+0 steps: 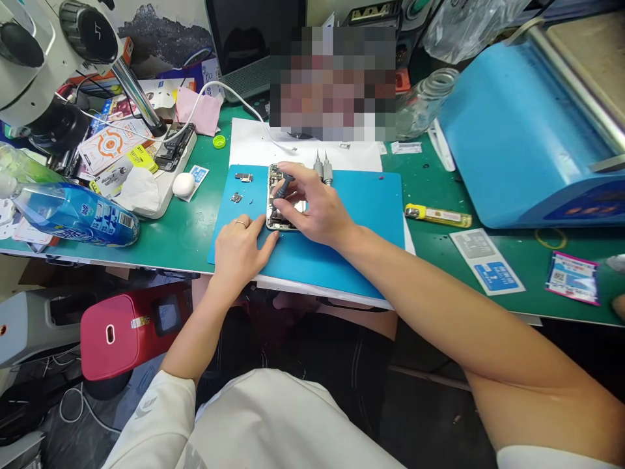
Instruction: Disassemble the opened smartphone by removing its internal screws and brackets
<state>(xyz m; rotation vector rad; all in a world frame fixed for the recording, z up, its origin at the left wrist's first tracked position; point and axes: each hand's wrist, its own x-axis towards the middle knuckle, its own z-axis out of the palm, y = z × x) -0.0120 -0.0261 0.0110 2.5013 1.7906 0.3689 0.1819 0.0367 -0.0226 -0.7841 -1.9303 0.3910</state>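
An opened smartphone (299,207) with bare inner parts lies on a blue mat (364,215). Over it, my right hand (317,205) is closed round a dark grey screwdriver (283,187), which is tilted; its tip is hidden from me. My left hand (239,251) rests at the phone's lower left corner, thumb and forefinger apart and against or very close to its edges. Left of the phone lie a small metal part (243,177), another small part (236,197) and a tiny piece (250,202). Two grey screwdrivers (323,170) stand just behind my right hand.
A microscope (53,65), a blue bottle (78,212) and a cluttered white tray (161,202) occupy the left. On the right are a yellow cutter knife (438,215), cards (487,260) and a large blue machine (512,137). A white cable (234,91) arcs behind the mat.
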